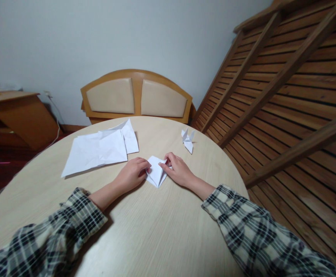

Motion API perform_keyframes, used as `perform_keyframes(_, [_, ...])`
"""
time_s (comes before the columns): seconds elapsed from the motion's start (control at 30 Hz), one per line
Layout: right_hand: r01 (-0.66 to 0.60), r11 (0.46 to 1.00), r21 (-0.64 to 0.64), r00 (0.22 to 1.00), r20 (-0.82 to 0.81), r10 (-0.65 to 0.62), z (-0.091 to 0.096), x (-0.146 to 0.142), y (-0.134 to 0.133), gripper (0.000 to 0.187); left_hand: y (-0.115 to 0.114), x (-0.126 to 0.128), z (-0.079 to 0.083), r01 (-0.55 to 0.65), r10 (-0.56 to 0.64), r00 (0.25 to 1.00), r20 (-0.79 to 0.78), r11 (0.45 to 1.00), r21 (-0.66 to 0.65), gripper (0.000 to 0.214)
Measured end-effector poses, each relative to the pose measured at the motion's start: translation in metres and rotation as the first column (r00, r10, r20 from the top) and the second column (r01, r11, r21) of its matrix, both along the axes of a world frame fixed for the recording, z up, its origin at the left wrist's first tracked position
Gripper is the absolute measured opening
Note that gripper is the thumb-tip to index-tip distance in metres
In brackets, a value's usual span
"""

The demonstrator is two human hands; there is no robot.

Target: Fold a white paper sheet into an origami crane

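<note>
A small sheet of folded white paper (155, 173), roughly kite-shaped with a crease line down to its near point, lies on the round table between my hands. My left hand (133, 173) grips its left edge with thumb and fingers curled together. At its right side, my right hand (179, 170) pinches a flap between thumb and forefinger. Farther back to the right stands a folded white paper crane (188, 140), touched by neither hand. Larger creased white sheets (98, 150) lie overlapping beyond my left hand.
The pale round wooden table (145, 231) fills the foreground. Behind it stands a wooden headboard (137, 94) with two beige panels against the wall. A slatted wooden frame (286, 96) leans close along the right. At the far left is a brown desk (20, 115) with a cable beside it.
</note>
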State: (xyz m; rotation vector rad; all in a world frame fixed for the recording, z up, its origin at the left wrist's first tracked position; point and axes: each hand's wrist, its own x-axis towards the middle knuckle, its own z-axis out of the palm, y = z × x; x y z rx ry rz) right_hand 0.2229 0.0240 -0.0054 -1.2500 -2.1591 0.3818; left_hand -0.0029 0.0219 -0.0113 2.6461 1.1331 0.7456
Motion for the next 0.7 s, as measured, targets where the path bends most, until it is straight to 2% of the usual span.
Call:
perform_keyframes(0.2, [0.017,1.000,0.000,1.000,0.018,-0.017,-0.0029,0.0006,0.0022,0.016,-0.0006,0.0010,0.0020,0.002,-0.002,1.000,0.007,1.000,-0.008,0.018])
perform_keyframes(0.43, [-0.028,0.999,0.042,0.997,0.074,0.025,-0.0066,0.0033,0.0047,0.020,-0.0011,0.0008,0.0019,-0.002,0.002,0.999,0.032,1.000,-0.019,0.019])
perform_keyframes(0.7, [-0.045,0.999,0.025,0.985,0.165,0.040,-0.0059,0.0051,0.0024,0.019,-0.0048,-0.0012,0.0101,0.008,0.009,0.991,0.133,0.992,-0.129,0.025])
